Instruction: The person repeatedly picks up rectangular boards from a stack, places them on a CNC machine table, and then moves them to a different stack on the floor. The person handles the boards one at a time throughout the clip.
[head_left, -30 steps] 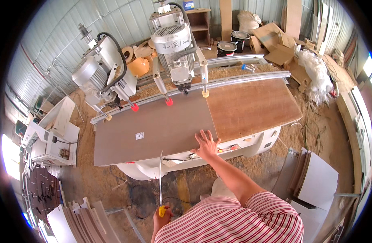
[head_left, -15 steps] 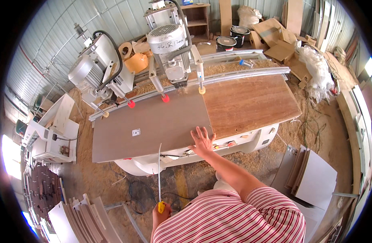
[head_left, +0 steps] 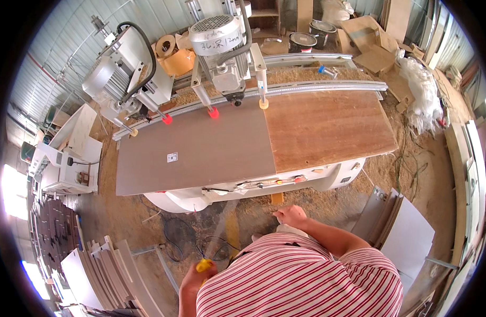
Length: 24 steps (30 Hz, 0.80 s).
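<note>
My left hand [head_left: 196, 277] is closed around the yellow grip of what looks like an air blow gun [head_left: 203, 265], low and left of my body. Its long thin nozzle is hard to make out, with only a faint blur ahead of it. In front of my waist is my right hand [head_left: 291, 215], its fingers curled and nothing visible in them. It is apart from the machine's front edge. A grey-brown panel [head_left: 211, 142] with a small white label [head_left: 172, 157] lies on the machine, alongside a reddish-brown wooden board [head_left: 327, 129].
Two drilling heads with motors [head_left: 214, 34] stand over the panel's far edge, their red-tipped and yellow-tipped rods [head_left: 214, 112] at it. Stacked panels [head_left: 97, 277] lean at the lower left, others [head_left: 407, 238] at the right. Cables [head_left: 171, 238] and sawdust lie on the floor.
My right hand has lifted off the panel, drawn back toward my waist and curled its fingers. My left hand has moved slightly left; the upright metal nozzle no longer shows clearly.
</note>
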{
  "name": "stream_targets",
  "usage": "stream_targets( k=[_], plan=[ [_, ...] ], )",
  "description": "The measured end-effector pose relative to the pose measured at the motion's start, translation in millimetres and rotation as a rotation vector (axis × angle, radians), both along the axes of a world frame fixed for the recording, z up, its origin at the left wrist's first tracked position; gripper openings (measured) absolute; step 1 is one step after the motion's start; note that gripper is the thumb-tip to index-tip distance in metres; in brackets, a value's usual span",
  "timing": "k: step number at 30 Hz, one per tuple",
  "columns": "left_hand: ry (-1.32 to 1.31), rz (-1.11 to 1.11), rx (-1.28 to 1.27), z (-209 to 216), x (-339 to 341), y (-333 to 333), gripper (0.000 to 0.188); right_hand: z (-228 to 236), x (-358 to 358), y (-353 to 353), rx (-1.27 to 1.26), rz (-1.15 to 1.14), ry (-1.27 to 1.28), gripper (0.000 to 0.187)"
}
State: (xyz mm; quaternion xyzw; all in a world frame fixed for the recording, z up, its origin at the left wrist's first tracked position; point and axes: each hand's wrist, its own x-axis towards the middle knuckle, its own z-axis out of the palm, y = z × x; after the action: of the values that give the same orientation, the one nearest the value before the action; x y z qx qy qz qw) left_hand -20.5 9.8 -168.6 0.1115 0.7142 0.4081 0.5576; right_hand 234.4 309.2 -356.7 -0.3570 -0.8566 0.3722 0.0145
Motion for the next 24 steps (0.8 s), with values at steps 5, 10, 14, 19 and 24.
stream_targets(
  k=[5, 10, 14, 19, 24],
  plan=[
    [0.018, 0.309, -0.018, -43, -16, -6, 0.006, 5, 4, 29, 0.055, -0.17, 0.103, 0.023],
    [-0.132, -0.061, 0.012, -14, -6, 6, 0.007, 3, -17, 77, 0.15, -0.372, 0.444, 0.014],
    [-0.035, 0.405, 0.031, -26, -6, 11, 0.007, 10, -50, 105, 0.101, -0.463, 0.461, 0.025],
    [0.19, 0.999, 0.181, -58, -36, -20, 0.016, 5, -90, 141, 0.19, -0.458, 0.112, 0.033],
    [0.256, 1.117, 0.18, -58, -44, -5, 0.009, 6, -87, 129, 0.076, -0.365, 0.042, 0.04]
  ],
)
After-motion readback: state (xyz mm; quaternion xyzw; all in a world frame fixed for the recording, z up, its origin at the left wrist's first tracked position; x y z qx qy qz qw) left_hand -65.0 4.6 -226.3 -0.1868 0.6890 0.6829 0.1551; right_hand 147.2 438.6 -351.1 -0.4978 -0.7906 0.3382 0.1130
